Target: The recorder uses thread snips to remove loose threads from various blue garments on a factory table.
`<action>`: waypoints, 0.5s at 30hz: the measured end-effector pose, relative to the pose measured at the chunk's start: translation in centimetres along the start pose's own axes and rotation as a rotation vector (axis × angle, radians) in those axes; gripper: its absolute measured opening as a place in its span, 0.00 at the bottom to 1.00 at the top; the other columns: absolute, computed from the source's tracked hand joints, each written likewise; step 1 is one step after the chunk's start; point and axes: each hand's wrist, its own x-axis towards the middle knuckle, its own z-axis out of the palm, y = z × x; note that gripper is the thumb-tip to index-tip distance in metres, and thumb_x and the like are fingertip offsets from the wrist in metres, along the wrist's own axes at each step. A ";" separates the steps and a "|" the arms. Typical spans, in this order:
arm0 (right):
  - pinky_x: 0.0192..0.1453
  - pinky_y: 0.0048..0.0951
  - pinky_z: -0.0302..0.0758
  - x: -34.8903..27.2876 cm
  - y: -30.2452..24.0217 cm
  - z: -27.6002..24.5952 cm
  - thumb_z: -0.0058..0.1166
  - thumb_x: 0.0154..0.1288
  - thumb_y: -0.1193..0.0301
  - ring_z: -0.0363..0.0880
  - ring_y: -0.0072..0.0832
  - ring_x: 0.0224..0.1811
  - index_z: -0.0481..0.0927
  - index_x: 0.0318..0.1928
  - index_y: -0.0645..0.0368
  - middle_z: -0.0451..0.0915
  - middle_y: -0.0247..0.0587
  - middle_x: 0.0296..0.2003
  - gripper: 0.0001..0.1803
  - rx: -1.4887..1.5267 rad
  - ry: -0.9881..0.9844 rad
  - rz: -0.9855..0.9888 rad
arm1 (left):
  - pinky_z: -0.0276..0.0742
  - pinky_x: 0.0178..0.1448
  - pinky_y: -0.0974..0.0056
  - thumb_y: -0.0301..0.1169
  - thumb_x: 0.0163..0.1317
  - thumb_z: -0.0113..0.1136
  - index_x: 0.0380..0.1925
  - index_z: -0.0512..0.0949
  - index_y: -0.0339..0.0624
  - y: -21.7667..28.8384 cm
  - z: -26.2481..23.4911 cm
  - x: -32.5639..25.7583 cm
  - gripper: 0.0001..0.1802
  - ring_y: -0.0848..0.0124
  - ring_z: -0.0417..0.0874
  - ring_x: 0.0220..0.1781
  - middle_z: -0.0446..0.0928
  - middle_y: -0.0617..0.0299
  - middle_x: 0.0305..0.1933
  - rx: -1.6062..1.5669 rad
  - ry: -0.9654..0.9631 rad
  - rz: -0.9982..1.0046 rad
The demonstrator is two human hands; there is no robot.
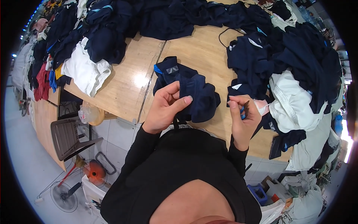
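A navy blue garment lies bunched on the wooden table in front of me, with a ribbed or gathered band along its near left side. A grey printed mark and a bright blue patch show at its far end. My left hand pinches the band between thumb and fingers. To the right of the garment and apart from it, my right hand is closed around a small blue and dark tool. Most of that tool is hidden in the palm, so its kind does not show.
Navy garments heap along the table's far edge. White garments lie at left and right. A dark phone-like object sits at the near right edge. Below left stand a brown chair and a fan.
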 end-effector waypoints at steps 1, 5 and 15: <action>0.38 0.19 0.68 0.0 -0.4 0.4 0.67 0.71 0.82 0.76 0.15 0.34 0.88 0.45 0.64 0.84 0.31 0.36 0.05 0.000 0.002 0.000 | 0.80 0.62 0.70 0.19 0.77 0.61 0.65 0.77 0.31 0.1 0.2 -0.1 0.18 0.80 0.84 0.56 0.87 0.63 0.55 0.052 0.005 -0.001; 0.34 0.21 0.70 0.0 -2.1 2.2 0.71 0.61 0.86 0.80 0.22 0.32 0.90 0.45 0.61 0.87 0.41 0.38 0.12 -0.021 -0.039 -0.190 | 0.72 0.46 0.75 0.20 0.76 0.64 0.53 0.79 0.35 -0.8 0.0 -0.3 0.09 0.88 0.74 0.43 0.79 0.74 0.40 0.167 0.013 -0.003; 0.34 0.24 0.70 0.4 2.8 1.1 0.73 0.68 0.75 0.76 0.18 0.33 0.84 0.42 0.62 0.84 0.35 0.32 0.08 -0.007 0.011 0.058 | 0.66 0.31 0.62 0.22 0.70 0.69 0.42 0.70 0.35 -2.7 0.8 -1.1 0.13 0.76 0.71 0.27 0.69 0.62 0.26 0.745 -0.238 0.042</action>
